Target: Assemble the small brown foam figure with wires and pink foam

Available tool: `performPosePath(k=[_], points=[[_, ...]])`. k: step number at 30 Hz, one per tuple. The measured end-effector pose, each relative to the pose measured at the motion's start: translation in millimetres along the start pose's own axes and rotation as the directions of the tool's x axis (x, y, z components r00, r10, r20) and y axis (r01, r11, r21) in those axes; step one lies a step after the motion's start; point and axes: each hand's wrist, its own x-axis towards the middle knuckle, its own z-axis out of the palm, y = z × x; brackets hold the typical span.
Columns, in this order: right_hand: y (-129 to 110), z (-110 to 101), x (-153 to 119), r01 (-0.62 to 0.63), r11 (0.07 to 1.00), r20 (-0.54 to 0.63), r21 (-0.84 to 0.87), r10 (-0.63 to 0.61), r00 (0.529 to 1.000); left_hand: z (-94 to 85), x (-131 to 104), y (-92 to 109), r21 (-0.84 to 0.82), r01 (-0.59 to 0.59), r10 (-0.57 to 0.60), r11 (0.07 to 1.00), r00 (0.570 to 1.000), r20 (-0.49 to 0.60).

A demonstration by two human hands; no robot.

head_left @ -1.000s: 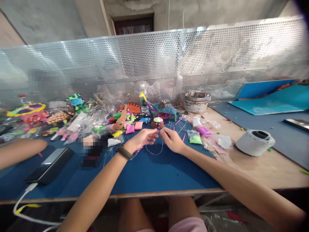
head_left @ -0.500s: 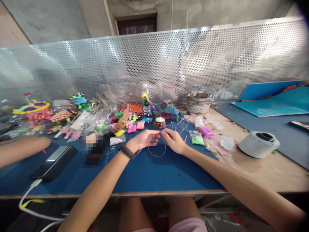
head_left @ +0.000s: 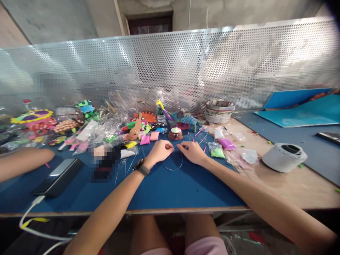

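Blue tabletop [head_left: 186, 193], wide stretch from front edge [head_left: 186, 211] to both hands [head_left: 160, 151] [head_left: 192, 152], pinching a thin looped strand [head_left: 172, 170]

One camera, on the person's head, looks forward and down over the table [head_left: 183, 194], from close behind its front edge. The wide view runs from the thighs [head_left: 150, 233] at the bottom to the screen [head_left: 159, 60] beyond, with the left hand [head_left: 160, 150] and right hand [head_left: 193, 152] near its middle.
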Motion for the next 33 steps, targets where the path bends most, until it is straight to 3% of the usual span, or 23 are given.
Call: performPosePath(k=[4,12,17,33], points=[[6.6,3.0,1.2,-0.014,0.999,-0.002,-0.037,0.014,1.0,0.5,-0.8,-4.6,0.122,-0.124,0.125,0.985,0.992,0.0],[7.4,3.1,0.5,0.028,0.999,0.04,-0.045,-0.026,0.999,-4.4,-3.6,-0.4,0.323,-0.259,0.241,0.91,0.966,0.094],[7.2,3.8,0.6,0.052,0.994,0.026,-0.091,-0.05,0.998,-6.0,-5.8,3.2,0.448,-0.26,0.24,0.855,0.965,0.103],[6.6,4.8,0.9,0.032,0.993,0.052,-0.117,-0.026,0.998,-2.8,-2.9,-1.9,0.4,-0.355,0.315,0.845,0.935,0.164]])
